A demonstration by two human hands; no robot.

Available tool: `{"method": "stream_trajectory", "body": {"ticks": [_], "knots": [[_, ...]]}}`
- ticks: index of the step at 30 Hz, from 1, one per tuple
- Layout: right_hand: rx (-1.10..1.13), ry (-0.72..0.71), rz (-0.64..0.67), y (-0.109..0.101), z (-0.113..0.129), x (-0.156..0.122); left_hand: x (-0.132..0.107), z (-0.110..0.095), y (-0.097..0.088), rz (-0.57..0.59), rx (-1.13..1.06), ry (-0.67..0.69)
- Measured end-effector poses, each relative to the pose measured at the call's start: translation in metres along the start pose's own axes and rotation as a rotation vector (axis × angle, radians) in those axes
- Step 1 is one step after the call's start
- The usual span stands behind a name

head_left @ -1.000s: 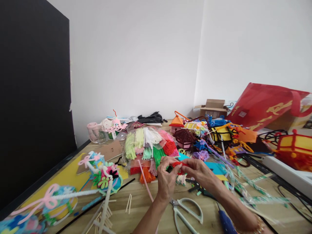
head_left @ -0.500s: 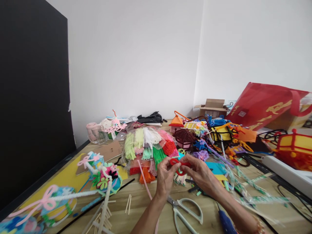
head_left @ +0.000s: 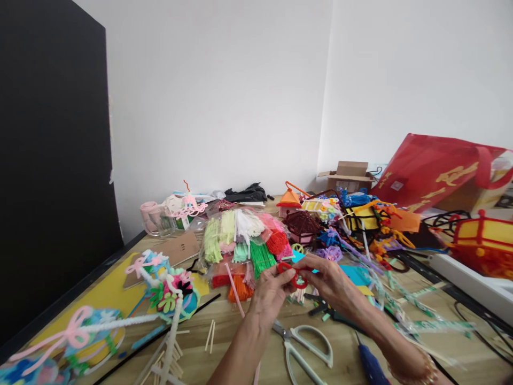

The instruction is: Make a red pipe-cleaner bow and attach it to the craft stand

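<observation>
My left hand (head_left: 273,290) pinches a looped red pipe cleaner (head_left: 300,282) between thumb and fingers, above the middle of the table. From the other side, my right hand (head_left: 326,275) has its fingertips closed on the same red loops. Just below my hands lie scissors with pale handles (head_left: 310,342), their blades partly hidden by my left wrist. A pink pipe cleaner (head_left: 234,289) runs along the table beside my left forearm. Near my right forearm rests a tool with a dark blue handle (head_left: 371,363).
Bagged bundles of coloured pipe cleaners (head_left: 244,240) lie beyond my hands. Pipe-cleaner lanterns (head_left: 170,289) stand at left on yellow paper (head_left: 120,291). More finished pieces (head_left: 360,219) crowd the back right, near a red bag (head_left: 436,174). Wooden sticks (head_left: 210,336) lie at the front.
The red loops have turned and shifted slightly in my fingers. My left hand has tilted to the right and a little lower; my right hand stays close to it.
</observation>
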State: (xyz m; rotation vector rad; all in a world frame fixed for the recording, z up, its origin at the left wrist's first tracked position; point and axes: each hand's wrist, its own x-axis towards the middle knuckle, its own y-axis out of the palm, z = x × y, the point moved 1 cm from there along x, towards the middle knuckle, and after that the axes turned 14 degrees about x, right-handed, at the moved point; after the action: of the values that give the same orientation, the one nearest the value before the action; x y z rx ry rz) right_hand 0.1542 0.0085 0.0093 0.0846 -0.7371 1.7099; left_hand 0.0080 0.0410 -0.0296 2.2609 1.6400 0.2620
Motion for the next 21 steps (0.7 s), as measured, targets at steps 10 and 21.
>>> {"method": "stream_trajectory", "body": {"ticks": [10,21], "knots": [[0.084,0.039,-0.041,-0.004,-0.007,0.000,-0.006,-0.018,-0.009,0.065,0.355,0.050],[0.085,0.000,-0.129,-0.002,-0.003,-0.001,-0.002,-0.015,-0.013,0.029,0.459,0.132]]}}
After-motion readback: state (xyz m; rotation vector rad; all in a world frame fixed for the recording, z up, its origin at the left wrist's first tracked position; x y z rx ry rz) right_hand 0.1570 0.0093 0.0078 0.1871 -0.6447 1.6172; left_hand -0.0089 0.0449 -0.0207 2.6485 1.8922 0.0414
